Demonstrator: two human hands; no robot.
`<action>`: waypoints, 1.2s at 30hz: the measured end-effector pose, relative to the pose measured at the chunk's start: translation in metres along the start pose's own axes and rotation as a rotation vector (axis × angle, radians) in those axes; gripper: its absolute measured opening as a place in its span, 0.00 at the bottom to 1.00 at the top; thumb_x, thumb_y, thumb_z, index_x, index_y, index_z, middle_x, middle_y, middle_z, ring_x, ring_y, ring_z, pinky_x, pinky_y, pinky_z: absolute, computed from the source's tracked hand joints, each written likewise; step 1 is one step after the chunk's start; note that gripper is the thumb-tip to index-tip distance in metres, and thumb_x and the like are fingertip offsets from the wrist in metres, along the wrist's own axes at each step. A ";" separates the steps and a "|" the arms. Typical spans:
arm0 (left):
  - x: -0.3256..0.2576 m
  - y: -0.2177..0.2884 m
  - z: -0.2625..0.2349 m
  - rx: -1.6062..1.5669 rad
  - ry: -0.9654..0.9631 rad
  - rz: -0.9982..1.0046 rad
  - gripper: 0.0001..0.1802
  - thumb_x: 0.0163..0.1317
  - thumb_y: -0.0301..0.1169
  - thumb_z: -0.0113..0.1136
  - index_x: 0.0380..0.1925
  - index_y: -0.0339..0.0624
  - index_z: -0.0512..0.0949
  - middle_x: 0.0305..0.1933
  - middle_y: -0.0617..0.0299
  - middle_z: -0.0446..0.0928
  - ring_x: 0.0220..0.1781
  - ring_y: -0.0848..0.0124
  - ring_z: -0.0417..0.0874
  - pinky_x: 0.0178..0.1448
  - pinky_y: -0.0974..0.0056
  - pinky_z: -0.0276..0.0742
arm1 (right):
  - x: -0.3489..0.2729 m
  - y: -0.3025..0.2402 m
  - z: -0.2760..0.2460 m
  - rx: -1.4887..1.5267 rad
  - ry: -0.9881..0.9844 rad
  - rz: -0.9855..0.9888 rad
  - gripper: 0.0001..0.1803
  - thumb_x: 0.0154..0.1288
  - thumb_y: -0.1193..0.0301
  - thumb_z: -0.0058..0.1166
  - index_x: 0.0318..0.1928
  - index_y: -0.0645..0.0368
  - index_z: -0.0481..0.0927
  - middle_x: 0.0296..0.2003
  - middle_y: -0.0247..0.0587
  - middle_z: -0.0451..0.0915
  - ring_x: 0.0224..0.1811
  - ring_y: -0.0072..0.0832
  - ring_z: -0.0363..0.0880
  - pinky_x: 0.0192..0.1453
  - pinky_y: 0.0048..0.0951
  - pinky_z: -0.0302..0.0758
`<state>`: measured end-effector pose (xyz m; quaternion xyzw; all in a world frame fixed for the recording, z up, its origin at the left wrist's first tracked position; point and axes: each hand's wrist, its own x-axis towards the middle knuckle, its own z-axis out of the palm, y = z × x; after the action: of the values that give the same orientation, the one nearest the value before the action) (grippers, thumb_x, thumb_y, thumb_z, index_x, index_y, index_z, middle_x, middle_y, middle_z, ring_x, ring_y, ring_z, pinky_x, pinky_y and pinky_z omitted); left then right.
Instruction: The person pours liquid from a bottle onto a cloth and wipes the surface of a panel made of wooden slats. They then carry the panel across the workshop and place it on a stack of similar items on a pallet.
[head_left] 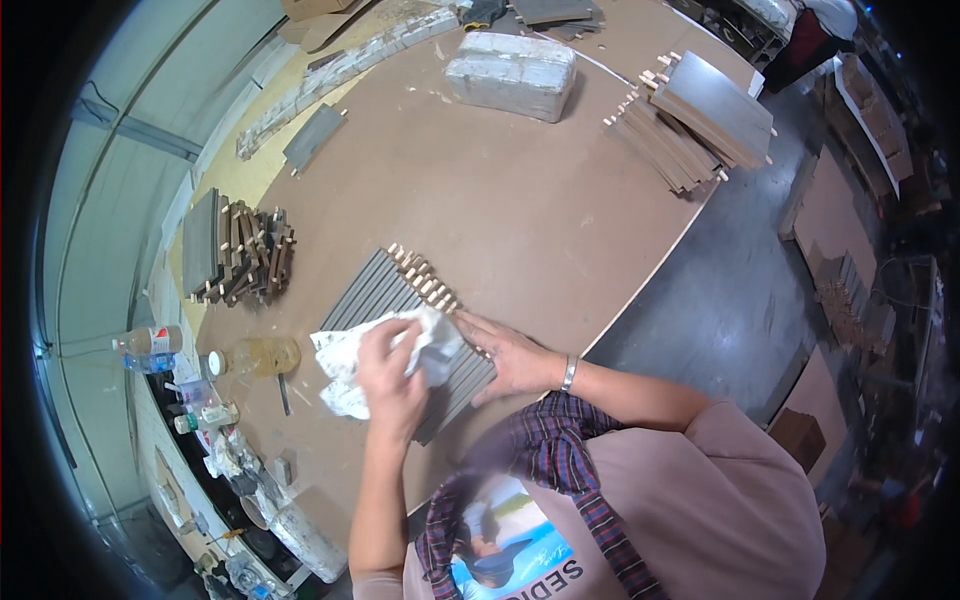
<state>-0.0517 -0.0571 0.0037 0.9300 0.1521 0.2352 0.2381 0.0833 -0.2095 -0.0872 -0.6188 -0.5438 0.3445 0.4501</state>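
Note:
A row of grey wooden slats [375, 295] with light wooden dowels sticking out of their far ends lies side by side on the brown worktable [520, 220]. My left hand [388, 378] grips a crumpled white cloth [345, 355] and presses it on the slats. My right hand [510, 355] lies flat on the slats' right end, fingers spread, with a metal bracelet on the wrist.
A dark pile of slats [240, 255] sits at the left, another stack of grey panels with dowels [695, 120] at the far right. A wrapped grey block [512, 72] stands at the back. Bottles and a jar [262, 355] crowd the left table edge.

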 end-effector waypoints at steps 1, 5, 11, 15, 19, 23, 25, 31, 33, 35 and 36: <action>-0.001 0.005 -0.016 0.132 0.023 -0.007 0.27 0.39 0.17 0.60 0.46 0.44 0.83 0.45 0.55 0.78 0.44 0.57 0.77 0.48 0.56 0.71 | 0.001 -0.008 -0.006 0.011 -0.005 0.009 0.68 0.41 0.56 0.77 0.76 0.61 0.45 0.75 0.54 0.49 0.77 0.48 0.51 0.78 0.39 0.55; -0.022 0.013 0.007 0.259 -0.098 -0.035 0.27 0.37 0.19 0.60 0.44 0.44 0.84 0.46 0.56 0.76 0.49 0.56 0.75 0.52 0.52 0.68 | 0.003 -0.007 0.003 0.016 -0.030 0.051 0.67 0.39 0.57 0.78 0.76 0.60 0.49 0.73 0.56 0.53 0.75 0.49 0.55 0.77 0.40 0.56; 0.027 0.031 -0.011 -0.608 -0.026 -0.195 0.14 0.62 0.20 0.57 0.48 0.35 0.80 0.50 0.61 0.79 0.50 0.71 0.79 0.53 0.68 0.74 | 0.000 -0.019 -0.008 0.008 -0.039 0.118 0.65 0.39 0.60 0.77 0.75 0.64 0.50 0.71 0.60 0.56 0.74 0.50 0.56 0.77 0.41 0.56; 0.016 0.019 -0.074 -0.287 0.104 -0.272 0.16 0.55 0.15 0.54 0.41 0.35 0.84 0.49 0.55 0.79 0.52 0.66 0.80 0.53 0.63 0.76 | 0.007 -0.007 -0.010 0.078 0.010 -0.071 0.69 0.40 0.63 0.77 0.77 0.57 0.42 0.76 0.53 0.44 0.78 0.48 0.45 0.80 0.40 0.50; 0.008 0.032 -0.023 0.146 -0.326 0.061 0.34 0.41 0.19 0.62 0.55 0.50 0.79 0.62 0.58 0.75 0.63 0.52 0.73 0.68 0.45 0.63 | 0.008 -0.008 -0.007 0.149 -0.065 -0.001 0.69 0.39 0.64 0.78 0.77 0.58 0.43 0.76 0.54 0.46 0.78 0.48 0.46 0.80 0.40 0.50; -0.062 0.001 -0.041 0.197 -0.347 -0.026 0.31 0.40 0.18 0.60 0.50 0.47 0.82 0.60 0.62 0.78 0.62 0.55 0.74 0.69 0.43 0.62 | 0.007 -0.004 -0.010 0.099 -0.084 -0.005 0.68 0.40 0.64 0.78 0.77 0.57 0.43 0.76 0.56 0.46 0.79 0.49 0.45 0.80 0.40 0.51; -0.103 -0.020 -0.073 0.185 -0.217 -0.170 0.27 0.39 0.16 0.57 0.44 0.43 0.85 0.54 0.61 0.82 0.54 0.55 0.77 0.65 0.50 0.67 | 0.009 -0.008 -0.007 0.100 -0.088 -0.039 0.69 0.40 0.64 0.78 0.77 0.57 0.43 0.76 0.56 0.46 0.79 0.49 0.44 0.79 0.40 0.51; -0.024 0.023 -0.030 0.178 -0.074 -0.060 0.27 0.39 0.15 0.55 0.44 0.38 0.83 0.52 0.58 0.81 0.49 0.57 0.76 0.56 0.57 0.72 | 0.008 0.004 -0.004 0.164 -0.067 -0.030 0.71 0.39 0.65 0.79 0.78 0.56 0.42 0.76 0.55 0.46 0.79 0.48 0.44 0.80 0.39 0.50; -0.021 0.031 -0.020 0.126 -0.047 -0.084 0.25 0.42 0.16 0.55 0.45 0.38 0.83 0.50 0.57 0.81 0.47 0.59 0.77 0.54 0.58 0.73 | 0.005 0.002 -0.004 0.181 -0.069 -0.032 0.71 0.39 0.65 0.79 0.78 0.55 0.42 0.76 0.55 0.45 0.79 0.48 0.45 0.79 0.39 0.50; -0.048 0.014 -0.038 0.057 0.115 -0.244 0.21 0.48 0.17 0.56 0.45 0.37 0.83 0.44 0.56 0.83 0.42 0.63 0.79 0.49 0.60 0.75 | 0.010 0.004 -0.008 0.139 -0.088 -0.079 0.70 0.39 0.65 0.79 0.78 0.55 0.42 0.76 0.57 0.45 0.79 0.48 0.46 0.79 0.39 0.51; -0.069 0.000 -0.050 0.015 0.175 -0.324 0.19 0.51 0.17 0.56 0.45 0.36 0.83 0.42 0.56 0.83 0.39 0.65 0.81 0.46 0.60 0.76 | 0.008 0.004 -0.007 0.158 -0.086 -0.048 0.71 0.38 0.68 0.79 0.78 0.54 0.41 0.77 0.55 0.44 0.79 0.46 0.43 0.80 0.39 0.50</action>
<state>-0.1351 -0.0662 0.0170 0.8709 0.3219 0.2727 0.2519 0.0930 -0.2027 -0.0878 -0.5530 -0.5483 0.4018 0.4818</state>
